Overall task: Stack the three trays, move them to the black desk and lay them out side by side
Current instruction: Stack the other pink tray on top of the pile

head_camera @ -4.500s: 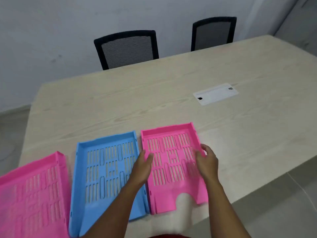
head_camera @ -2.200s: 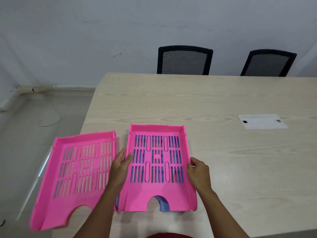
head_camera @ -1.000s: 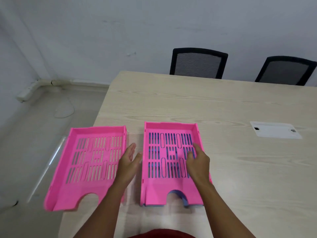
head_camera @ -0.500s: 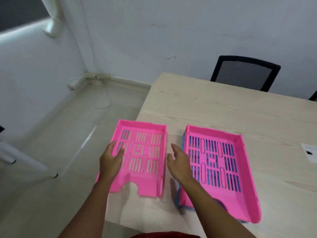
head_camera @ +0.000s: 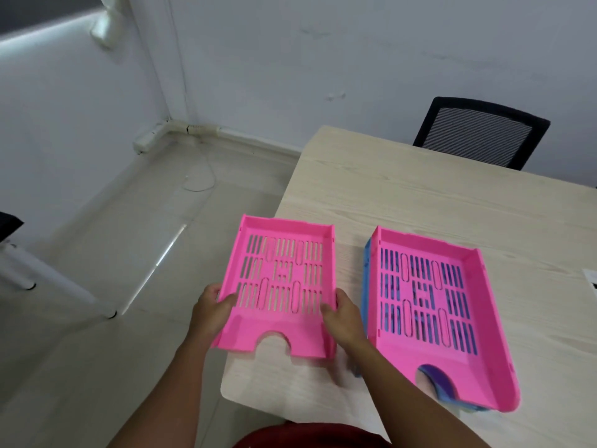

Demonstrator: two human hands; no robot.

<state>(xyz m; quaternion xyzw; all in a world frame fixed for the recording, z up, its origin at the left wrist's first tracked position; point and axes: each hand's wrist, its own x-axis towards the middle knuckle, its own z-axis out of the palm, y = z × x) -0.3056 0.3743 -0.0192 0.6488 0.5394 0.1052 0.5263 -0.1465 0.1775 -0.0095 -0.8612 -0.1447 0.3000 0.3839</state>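
A pink slotted tray point(head_camera: 284, 253) hangs over the left corner of the wooden table point(head_camera: 420, 195), raised slightly at its near end. My left hand point(head_camera: 211, 307) grips its left wall and my right hand point(head_camera: 342, 313) grips its right wall. To the right, a second pink tray point(head_camera: 471, 318) sits nested on a blue tray point(head_camera: 367, 270), of which only the left edge and a bit at the front notch show.
A black mesh chair point(head_camera: 481, 137) stands behind the table's far edge. Left of the table lies pale tiled floor point(head_camera: 129, 253) with a white table leg point(head_camera: 55, 279) and a loose cable. A white cable plate point(head_camera: 591, 279) shows at the right edge.
Both hands have closed on the sides of the left pink tray; half a second ago they were open beside it. The view has swung left.
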